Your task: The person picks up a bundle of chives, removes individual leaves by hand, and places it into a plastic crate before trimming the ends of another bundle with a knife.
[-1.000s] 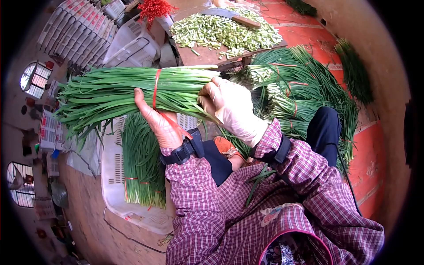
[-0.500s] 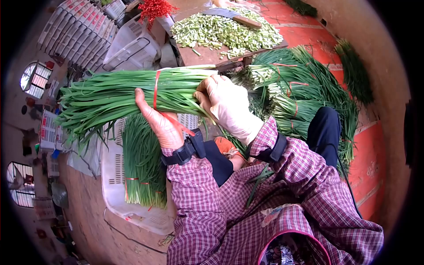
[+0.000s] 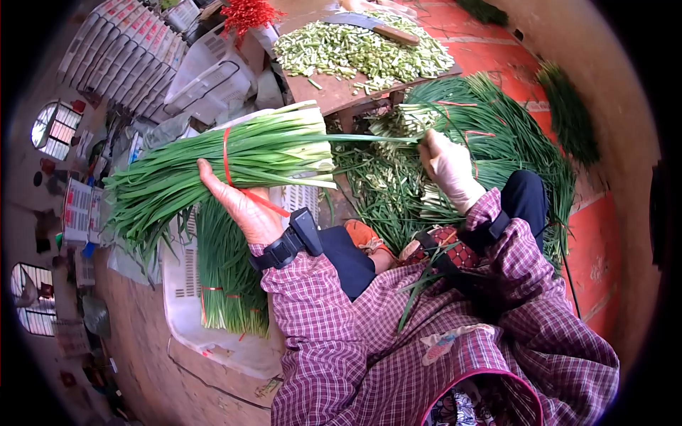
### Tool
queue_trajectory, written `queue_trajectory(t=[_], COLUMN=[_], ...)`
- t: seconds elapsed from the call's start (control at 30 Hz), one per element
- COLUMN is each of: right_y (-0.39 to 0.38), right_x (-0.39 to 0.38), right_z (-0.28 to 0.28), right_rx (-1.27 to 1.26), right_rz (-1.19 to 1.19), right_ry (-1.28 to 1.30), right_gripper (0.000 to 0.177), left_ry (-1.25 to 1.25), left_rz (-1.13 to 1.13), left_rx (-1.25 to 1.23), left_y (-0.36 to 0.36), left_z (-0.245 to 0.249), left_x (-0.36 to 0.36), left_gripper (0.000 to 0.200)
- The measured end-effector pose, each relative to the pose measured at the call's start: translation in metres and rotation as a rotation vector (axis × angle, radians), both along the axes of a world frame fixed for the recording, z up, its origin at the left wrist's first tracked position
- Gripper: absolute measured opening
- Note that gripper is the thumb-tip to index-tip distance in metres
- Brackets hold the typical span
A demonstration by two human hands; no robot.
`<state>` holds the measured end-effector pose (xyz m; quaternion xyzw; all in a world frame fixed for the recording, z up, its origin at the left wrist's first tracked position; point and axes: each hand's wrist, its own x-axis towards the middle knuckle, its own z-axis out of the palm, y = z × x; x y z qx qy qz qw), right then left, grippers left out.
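Observation:
My left hand [image 3: 245,206], bare with a black strap at the wrist, is wrapped round a bunch of garlic chives [image 3: 277,142] from below. A red band [image 3: 226,156] circles the bunch, its loose tail hanging by my palm. The cut pale ends point right and the green leaf tips droop left. My right hand [image 3: 449,167], in a whitish glove, is closed in a pinch on a chive leaf [image 3: 376,138]. That leaf stretches taut and level from the bunch to my fingertips.
Banded chive bunches [image 3: 490,135] are heaped at right, beside loose trimmings [image 3: 383,184]. A white crate [image 3: 183,284] at lower left holds more bunches. At the back, a board [image 3: 312,92] carries chopped stalks and a knife [image 3: 391,32]. Stacked crates [image 3: 121,53] stand upper left.
My right hand has moved from the bunch's cut end to the right, drawing a leaf out with it. The bunch in my left hand has shifted slightly left and tilted.

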<state>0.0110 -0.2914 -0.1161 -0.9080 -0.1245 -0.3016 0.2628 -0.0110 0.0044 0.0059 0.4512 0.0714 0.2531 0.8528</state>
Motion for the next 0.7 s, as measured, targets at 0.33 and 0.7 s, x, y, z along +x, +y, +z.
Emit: queue_trajectory(t=[0.33,0.7], right_y=[-0.022,0.066], right_x=[-0.032,-0.024], right_z=[0.049,0.117], right_rx=[0.152,0.086], right_rz=[0.174,0.104], right_ry=[0.318,-0.097], right_gripper=[0.021,0.047], left_ry=[-0.045,0.002], left_rz=[-0.007,-0.007], left_rx=[-0.031,0.006], left_y=[-0.001,-0.008], left_z=[0.001,0.003], left_x=[0.005,0.0], left_gripper=[0.083,0.083])
